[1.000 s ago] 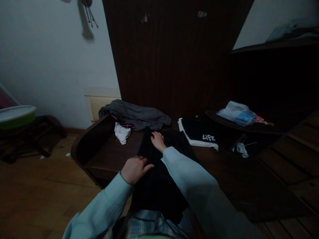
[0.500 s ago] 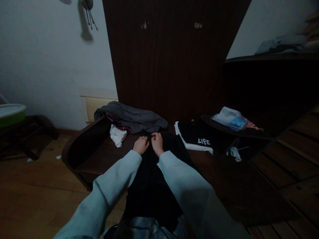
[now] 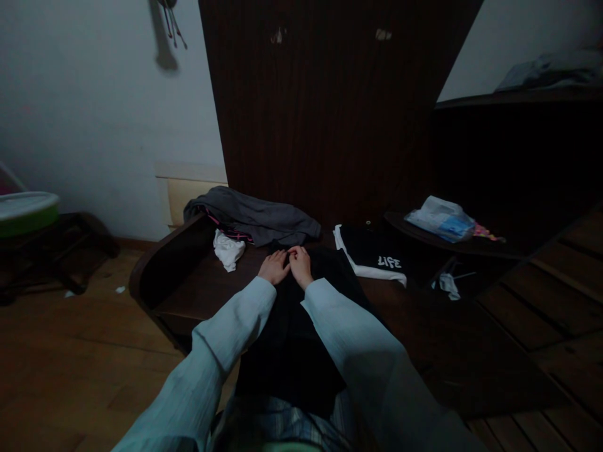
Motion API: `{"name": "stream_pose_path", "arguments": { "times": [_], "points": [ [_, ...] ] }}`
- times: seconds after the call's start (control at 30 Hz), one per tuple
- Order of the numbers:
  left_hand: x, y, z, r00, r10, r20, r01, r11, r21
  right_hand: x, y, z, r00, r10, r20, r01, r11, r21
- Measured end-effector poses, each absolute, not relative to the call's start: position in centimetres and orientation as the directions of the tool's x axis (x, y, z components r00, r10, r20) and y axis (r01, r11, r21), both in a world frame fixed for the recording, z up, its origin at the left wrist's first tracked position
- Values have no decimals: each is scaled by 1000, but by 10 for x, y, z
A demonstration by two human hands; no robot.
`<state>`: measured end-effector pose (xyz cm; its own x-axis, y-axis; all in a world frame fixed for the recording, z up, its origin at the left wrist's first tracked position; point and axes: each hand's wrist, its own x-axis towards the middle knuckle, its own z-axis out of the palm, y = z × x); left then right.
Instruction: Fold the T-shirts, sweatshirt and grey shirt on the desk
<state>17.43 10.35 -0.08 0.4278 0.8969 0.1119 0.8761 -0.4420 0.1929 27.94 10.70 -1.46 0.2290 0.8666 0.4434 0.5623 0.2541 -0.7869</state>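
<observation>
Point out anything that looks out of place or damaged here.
Two small white scraps lie on the wooden floor, like dropped litter. High on the dark panel, two pale marks break the finish, perhaps peeled or chipped spots; too dim to be sure.

dim light | pale wall [image 3: 94,125] | brown wooden floor [image 3: 89,364] | tall dark panel [image 3: 330,125] | dark shelf [image 3: 492,249]

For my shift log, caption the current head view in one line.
Left hand and right hand close together on a black garment, a grey garment lying beyond it.
</observation>
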Motion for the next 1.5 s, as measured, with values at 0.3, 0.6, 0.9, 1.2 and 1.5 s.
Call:
{"name": "stream_pose_path", "arguments": {
  "times": [0.3, 0.6, 0.9, 1.2, 1.5],
  "points": [
    [174, 103, 1, 414, 904, 102, 879, -427, 214, 279, 106, -16, 153, 896, 416, 597, 252, -762],
    [174, 103, -2, 394, 911, 119, 876, -412, 250, 278, 106, -17, 147, 898, 415, 612, 247, -751],
    [173, 105, -2, 401, 906, 138, 870, -423, 253, 277, 106, -17, 155, 906, 395, 625, 219, -749],
    [173, 103, 2, 412, 904, 118, 873, -428, 232, 277, 104, -14, 148, 908, 392, 636, 216, -741],
    [175, 102, 2, 406, 906, 117, 883, -423, 205, 290, 120, 15, 158, 979, 126, 632, -2, -775]
  ]
}}
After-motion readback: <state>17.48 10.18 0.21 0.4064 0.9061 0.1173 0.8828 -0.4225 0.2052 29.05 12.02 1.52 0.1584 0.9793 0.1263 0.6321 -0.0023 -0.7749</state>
